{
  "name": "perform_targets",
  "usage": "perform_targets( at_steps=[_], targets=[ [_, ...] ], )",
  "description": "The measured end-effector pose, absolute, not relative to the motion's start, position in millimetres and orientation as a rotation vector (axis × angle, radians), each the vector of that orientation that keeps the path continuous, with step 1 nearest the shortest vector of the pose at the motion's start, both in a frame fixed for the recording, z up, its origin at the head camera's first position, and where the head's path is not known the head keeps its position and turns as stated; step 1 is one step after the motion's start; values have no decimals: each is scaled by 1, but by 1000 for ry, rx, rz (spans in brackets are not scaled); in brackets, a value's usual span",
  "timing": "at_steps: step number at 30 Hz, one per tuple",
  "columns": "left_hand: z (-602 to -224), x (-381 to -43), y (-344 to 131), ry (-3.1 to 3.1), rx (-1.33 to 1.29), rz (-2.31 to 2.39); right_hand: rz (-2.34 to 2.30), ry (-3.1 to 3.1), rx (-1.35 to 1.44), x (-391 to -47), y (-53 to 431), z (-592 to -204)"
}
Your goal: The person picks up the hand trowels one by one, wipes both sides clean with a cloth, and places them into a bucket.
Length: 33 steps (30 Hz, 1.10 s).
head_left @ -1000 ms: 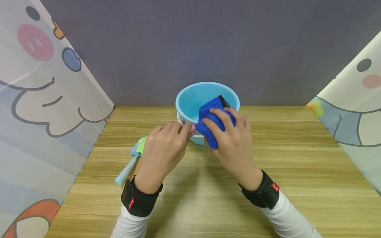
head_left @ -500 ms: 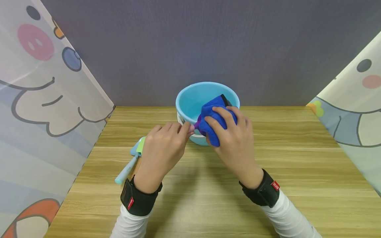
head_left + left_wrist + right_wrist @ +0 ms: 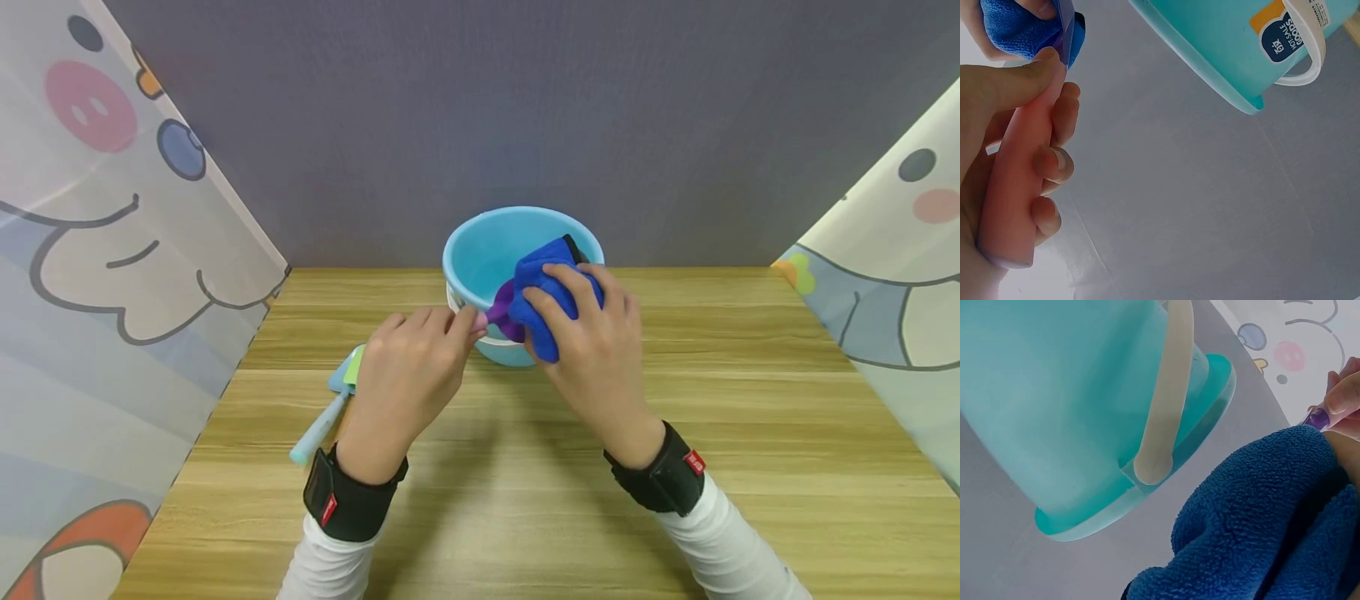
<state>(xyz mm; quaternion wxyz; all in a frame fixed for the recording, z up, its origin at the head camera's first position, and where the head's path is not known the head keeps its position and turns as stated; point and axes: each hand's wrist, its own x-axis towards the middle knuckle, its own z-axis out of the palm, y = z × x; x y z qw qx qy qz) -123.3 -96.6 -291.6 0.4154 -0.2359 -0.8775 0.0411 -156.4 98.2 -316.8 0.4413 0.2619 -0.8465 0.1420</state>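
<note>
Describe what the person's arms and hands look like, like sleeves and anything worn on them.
Both arms wear white long sleeves, creased toward the cuffs. A wide black wristband circles each wrist, with a small red tag bearing pale lettering too small to read. The left hand and right hand are bare, without gloves.

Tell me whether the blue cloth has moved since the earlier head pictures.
Yes: it has shifted slightly right and upward in the head view. Against the unmoved bucket, the blue cloth now exposes more purple tool head.
</note>
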Motion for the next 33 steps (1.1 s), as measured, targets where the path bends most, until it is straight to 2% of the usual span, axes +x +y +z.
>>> perform_targets(
  at_steps=[33],
  targets=[
    [-290, -122, -102, -2185, -547, 57, 423, -2092, 547, -164, 113, -312]
  ],
)
